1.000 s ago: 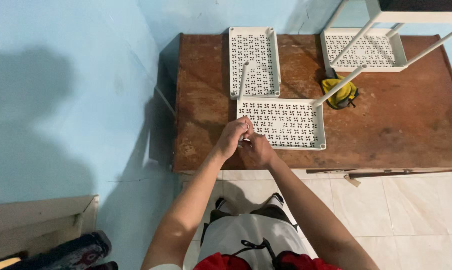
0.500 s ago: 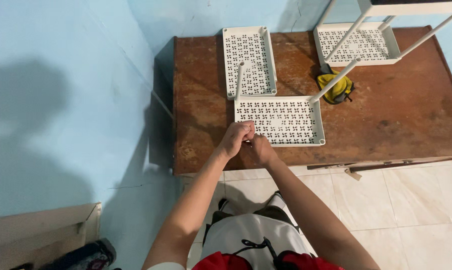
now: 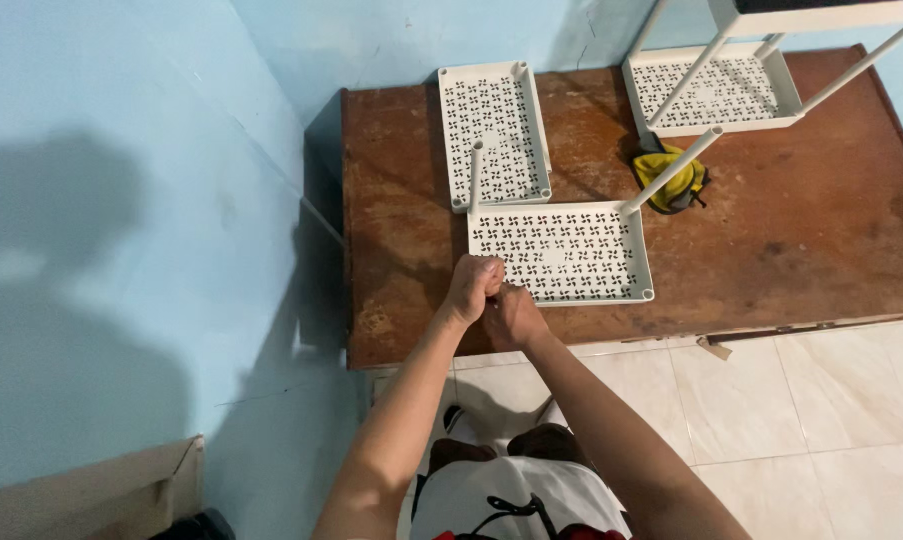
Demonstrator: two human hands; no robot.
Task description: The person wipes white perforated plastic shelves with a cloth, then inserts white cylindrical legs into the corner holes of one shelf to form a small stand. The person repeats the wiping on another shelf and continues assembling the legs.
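A white perforated tray (image 3: 571, 250) lies on the brown wooden table (image 3: 801, 250), with white poles standing at its far left corner (image 3: 474, 175) and far right corner (image 3: 671, 170). My left hand (image 3: 474, 287) is curled into a fist over the tray's near left corner. My right hand (image 3: 512, 316) is also closed and presses against the left one, just off the tray's front edge. Whatever sits between the fingers is hidden.
A second white tray (image 3: 496, 130) lies flat behind the first. A white rack of trays on poles (image 3: 716, 90) stands at the back right, with a yellow and black tool (image 3: 674, 183) beside it. A blue wall runs along the left; pale floor tiles lie below.
Both hands stay pressed together at the tray's near left corner. Only the view has shifted slightly.
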